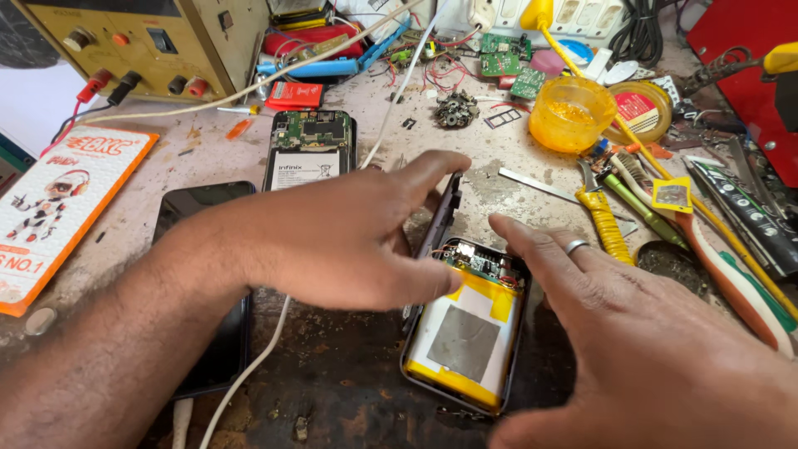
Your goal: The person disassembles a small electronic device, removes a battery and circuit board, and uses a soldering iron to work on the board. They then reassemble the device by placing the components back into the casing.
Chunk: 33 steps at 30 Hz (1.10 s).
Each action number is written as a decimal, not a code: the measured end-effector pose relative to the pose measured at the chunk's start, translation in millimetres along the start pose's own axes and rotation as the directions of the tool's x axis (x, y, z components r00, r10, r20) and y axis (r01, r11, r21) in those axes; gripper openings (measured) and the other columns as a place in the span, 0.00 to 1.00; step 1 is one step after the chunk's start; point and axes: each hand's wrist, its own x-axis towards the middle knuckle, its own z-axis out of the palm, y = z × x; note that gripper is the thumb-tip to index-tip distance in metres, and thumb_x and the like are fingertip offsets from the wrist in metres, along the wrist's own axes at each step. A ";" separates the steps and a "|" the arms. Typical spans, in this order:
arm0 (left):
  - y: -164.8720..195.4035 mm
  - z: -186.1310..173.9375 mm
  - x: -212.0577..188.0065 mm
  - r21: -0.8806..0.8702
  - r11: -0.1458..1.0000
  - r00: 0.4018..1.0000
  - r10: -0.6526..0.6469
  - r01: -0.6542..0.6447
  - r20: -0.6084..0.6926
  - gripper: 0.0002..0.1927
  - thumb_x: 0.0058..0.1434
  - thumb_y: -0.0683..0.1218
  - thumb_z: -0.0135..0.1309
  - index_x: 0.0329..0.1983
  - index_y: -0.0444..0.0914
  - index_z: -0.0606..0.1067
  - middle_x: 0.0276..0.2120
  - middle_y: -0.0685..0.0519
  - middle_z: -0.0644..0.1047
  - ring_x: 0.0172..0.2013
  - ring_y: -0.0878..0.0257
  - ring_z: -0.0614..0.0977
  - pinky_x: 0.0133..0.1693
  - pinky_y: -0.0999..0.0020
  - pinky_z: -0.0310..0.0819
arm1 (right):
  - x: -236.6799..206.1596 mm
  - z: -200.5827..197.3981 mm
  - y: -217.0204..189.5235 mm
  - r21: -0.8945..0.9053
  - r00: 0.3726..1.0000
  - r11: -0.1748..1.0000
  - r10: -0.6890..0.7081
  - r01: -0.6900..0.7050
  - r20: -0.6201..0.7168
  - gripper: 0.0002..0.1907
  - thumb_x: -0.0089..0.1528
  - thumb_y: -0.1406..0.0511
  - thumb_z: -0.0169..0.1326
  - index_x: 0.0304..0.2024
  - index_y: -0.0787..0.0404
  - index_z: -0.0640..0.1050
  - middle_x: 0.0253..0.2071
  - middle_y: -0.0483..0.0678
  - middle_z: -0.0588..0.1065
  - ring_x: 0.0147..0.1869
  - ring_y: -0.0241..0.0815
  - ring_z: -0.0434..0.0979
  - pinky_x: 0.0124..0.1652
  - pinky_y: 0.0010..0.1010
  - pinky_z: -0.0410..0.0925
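Head view: my left hand (332, 241) reaches in from the left, fingers spread & loosely open; the fingertips seem to hold up the edge of a dark back cover (440, 220), which stands on its long edge, tilted, just beside the opened phone (465, 328). Can't tell how firm that grip is, as the palm hides the contact. My right hand (640, 349) comes in from the near right, ring on one finger, fingers open & flat, holding nothing, fingertips just above the phone's right edge.

The phone lies face down on the desk (349, 391) in the near centre, between both hands. Long axis runs near-to-far, leaning a bit right at the far end. Its battery w/ yellow tape shows; the circuit board sits at the far end. Left thumb is touching or nearly touching its far-left corner; right hand is abt as close on the other side, so neither is clearly nearer.

Elsewhere: a second opened phone (309, 150) farther back, a dark phone (208, 283) under my left forearm, an orange box (58, 208) far left, a bench power supply (141, 41) at the far left. Right side: yellow-handled pliers (603, 220), a toothbrush (706, 258), an orange tub (572, 112). A white cable (249, 366) runs across the desk.
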 end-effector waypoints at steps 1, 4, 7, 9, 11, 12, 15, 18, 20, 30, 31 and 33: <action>2.4 0.3 -1.6 0.015 1.000 1.000 0.007 -0.007 -0.006 0.53 0.53 0.57 0.56 0.78 0.42 0.44 0.44 0.38 0.81 0.40 0.53 0.84 0.42 0.60 0.81 | -1.0 -1.6 -2.2 -0.002 1.000 1.000 0.030 -0.030 0.001 0.84 0.35 0.28 0.67 0.81 0.38 0.35 0.61 0.56 0.68 0.68 0.57 0.70 0.62 0.44 0.65; 6.6 0.7 -3.9 0.123 0.990 0.992 0.082 -0.069 -0.100 0.50 0.55 0.52 0.55 0.78 0.38 0.47 0.39 0.38 0.81 0.40 0.50 0.82 0.43 0.57 0.79 | -3.5 -0.1 -11.5 0.038 0.986 0.998 -0.045 0.052 -0.162 0.80 0.35 0.25 0.65 0.80 0.42 0.44 0.58 0.59 0.69 0.60 0.60 0.72 0.56 0.46 0.68; 11.1 3.4 -1.9 0.260 0.953 0.934 0.229 -0.157 -0.273 0.38 0.58 0.50 0.55 0.71 0.38 0.60 0.35 0.40 0.81 0.40 0.45 0.82 0.41 0.50 0.75 | -5.8 4.7 -11.4 0.040 0.929 0.985 -0.144 0.167 -0.340 0.75 0.38 0.24 0.58 0.76 0.54 0.54 0.49 0.59 0.74 0.50 0.58 0.78 0.49 0.47 0.71; 14.5 4.7 1.8 0.345 0.923 0.897 0.289 -0.168 -0.335 0.33 0.56 0.48 0.57 0.67 0.42 0.67 0.32 0.44 0.82 0.39 0.44 0.82 0.39 0.46 0.73 | -5.1 6.1 -5.5 0.017 0.929 0.986 -0.152 0.168 -0.337 0.70 0.41 0.24 0.55 0.75 0.54 0.57 0.44 0.56 0.76 0.46 0.56 0.80 0.46 0.46 0.72; 17.7 5.7 5.3 0.419 0.898 0.898 0.289 -0.134 -0.331 0.33 0.52 0.45 0.57 0.65 0.47 0.70 0.30 0.49 0.83 0.36 0.46 0.83 0.37 0.46 0.74 | -5.7 3.9 5.7 0.060 0.893 0.966 -0.209 0.253 -0.400 0.63 0.46 0.27 0.55 0.72 0.55 0.62 0.38 0.54 0.78 0.42 0.55 0.81 0.41 0.45 0.73; 18.8 5.8 6.5 0.444 0.882 0.886 0.328 -0.161 -0.329 0.32 0.52 0.45 0.58 0.63 0.47 0.71 0.31 0.49 0.83 0.37 0.47 0.83 0.36 0.46 0.74 | -6.4 0.8 13.4 0.104 0.831 0.930 -0.259 0.352 -0.492 0.57 0.50 0.30 0.57 0.69 0.58 0.65 0.36 0.53 0.79 0.39 0.54 0.82 0.38 0.44 0.73; 19.3 5.6 7.3 0.477 0.848 0.850 0.413 -0.229 -0.327 0.26 0.54 0.45 0.57 0.59 0.47 0.74 0.39 0.51 0.82 0.37 0.48 0.83 0.33 0.48 0.74 | -4.9 -17.8 38.5 0.247 0.843 0.928 -0.112 0.278 -0.527 0.36 0.56 0.39 0.58 0.57 0.52 0.76 0.31 0.45 0.80 0.31 0.44 0.82 0.33 0.39 0.74; 17.2 6.6 9.3 0.486 0.829 0.818 0.468 -0.275 -0.336 0.22 0.56 0.42 0.55 0.56 0.46 0.76 0.53 0.51 0.80 0.37 0.48 0.83 0.33 0.51 0.75 | 2.5 -47.5 70.9 0.303 0.846 0.953 0.170 -0.011 -0.506 0.21 0.61 0.49 0.58 0.51 0.50 0.83 0.31 0.43 0.81 0.30 0.40 0.83 0.33 0.36 0.75; 15.3 8.1 10.2 0.550 0.785 0.779 0.525 -0.286 -0.344 0.21 0.54 0.42 0.55 0.53 0.44 0.78 0.59 0.50 0.78 0.42 0.47 0.83 0.35 0.52 0.77 | 1.3 -62.0 93.4 0.312 0.775 0.926 0.354 -0.213 -0.523 0.14 0.65 0.55 0.58 0.49 0.52 0.86 0.31 0.46 0.81 0.32 0.40 0.85 0.35 0.36 0.75; 25.8 26.5 11.7 0.713 0.692 0.866 0.420 -0.113 -0.270 0.30 0.57 0.72 0.51 0.32 0.43 0.83 0.51 0.49 0.77 0.54 0.50 0.76 0.54 0.50 0.67 | 8.9 -71.0 133.3 0.151 0.839 0.900 0.437 -0.410 -0.324 0.13 0.65 0.60 0.59 0.51 0.54 0.83 0.40 0.51 0.85 0.41 0.42 0.85 0.44 0.35 0.75; 28.5 28.8 10.9 0.718 0.693 0.918 0.324 -0.066 -0.228 0.36 0.54 0.77 0.49 0.31 0.42 0.83 0.52 0.51 0.77 0.55 0.52 0.76 0.56 0.51 0.66 | 7.4 -71.5 134.7 0.202 0.822 0.903 0.428 -0.379 -0.374 0.12 0.65 0.62 0.59 0.50 0.55 0.84 0.40 0.50 0.85 0.40 0.42 0.85 0.43 0.36 0.75; 33.2 32.2 8.1 0.744 0.668 0.972 0.162 0.020 -0.172 0.46 0.47 0.85 0.45 0.29 0.40 0.84 0.55 0.50 0.75 0.58 0.52 0.74 0.60 0.51 0.63 | 7.1 -70.9 132.9 0.273 0.809 0.919 0.384 -0.286 -0.446 0.12 0.64 0.61 0.60 0.48 0.56 0.84 0.38 0.50 0.85 0.38 0.42 0.85 0.42 0.36 0.75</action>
